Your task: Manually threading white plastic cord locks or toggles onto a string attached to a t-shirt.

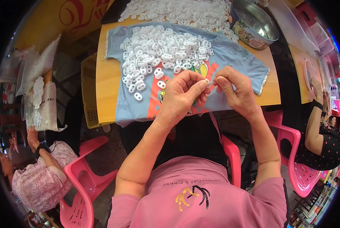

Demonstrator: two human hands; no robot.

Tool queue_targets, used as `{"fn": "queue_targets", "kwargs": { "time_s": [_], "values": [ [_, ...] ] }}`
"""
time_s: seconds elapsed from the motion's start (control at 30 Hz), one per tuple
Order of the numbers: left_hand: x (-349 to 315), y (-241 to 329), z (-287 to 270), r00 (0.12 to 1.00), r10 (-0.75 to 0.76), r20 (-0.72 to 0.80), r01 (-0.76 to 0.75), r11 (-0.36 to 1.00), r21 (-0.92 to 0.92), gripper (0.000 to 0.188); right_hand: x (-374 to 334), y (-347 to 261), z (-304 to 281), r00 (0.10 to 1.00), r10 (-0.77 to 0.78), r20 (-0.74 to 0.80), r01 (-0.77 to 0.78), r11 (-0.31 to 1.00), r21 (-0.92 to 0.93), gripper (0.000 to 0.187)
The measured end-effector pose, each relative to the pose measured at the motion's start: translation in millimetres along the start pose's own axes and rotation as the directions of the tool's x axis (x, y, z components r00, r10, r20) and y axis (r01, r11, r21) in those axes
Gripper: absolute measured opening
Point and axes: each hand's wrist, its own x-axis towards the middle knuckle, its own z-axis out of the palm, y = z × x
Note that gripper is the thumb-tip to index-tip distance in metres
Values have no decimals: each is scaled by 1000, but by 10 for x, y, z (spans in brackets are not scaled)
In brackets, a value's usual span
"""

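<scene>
My two hands meet above a light-blue T-shirt point(135, 110) with an orange print, spread over the table. My left hand point(181, 93) is closed, thumb and fingers pinching a small white piece point(208, 81), mostly hidden by the fingertips. Close beside it, my right hand point(236, 89) is also closed in a pinch. Something thin and pale shows between the two sets of fingertips, too small to name. Beyond my left hand lies a heap of white oval plastic pieces point(158, 47), each with two holes. A few lie loose on the near side of the heap.
Another white pile point(177, 10) covers the table's point(106, 91) far side, beside a round metal tin point(255, 24). A yellow crate point(89, 91) stands left of the table. People work at both sides near pink plastic chairs point(84, 182); one wears a patterned top point(44, 178), another dotted clothing point(325, 152).
</scene>
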Motion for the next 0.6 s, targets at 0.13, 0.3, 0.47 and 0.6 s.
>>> {"fn": "queue_targets", "kwargs": {
  "time_s": [0.13, 0.3, 0.47, 0.6],
  "values": [
    [-10, 20, -3, 999, -41, 11, 41, 999, 10, 14, 111, -57, -54, 964, -256, 68, 265, 938, -223, 9],
    [-11, 24, -2, 999, -40, 10, 39, 999, 19, 14, 126, -70, 17, 936, -341, 88, 351, 883, -311, 9],
    [-15, -30, 28, 999, 12, -42, -11, 1000, 17, 11, 66, -13, 229, 934, -340, -107, 300, 912, -281, 9],
    [-31, -85, 57, 998, 54, -36, -53, 997, 50, 11, 2, 11, 330, 925, -330, -186, 275, 923, -270, 8]
  ]
}}
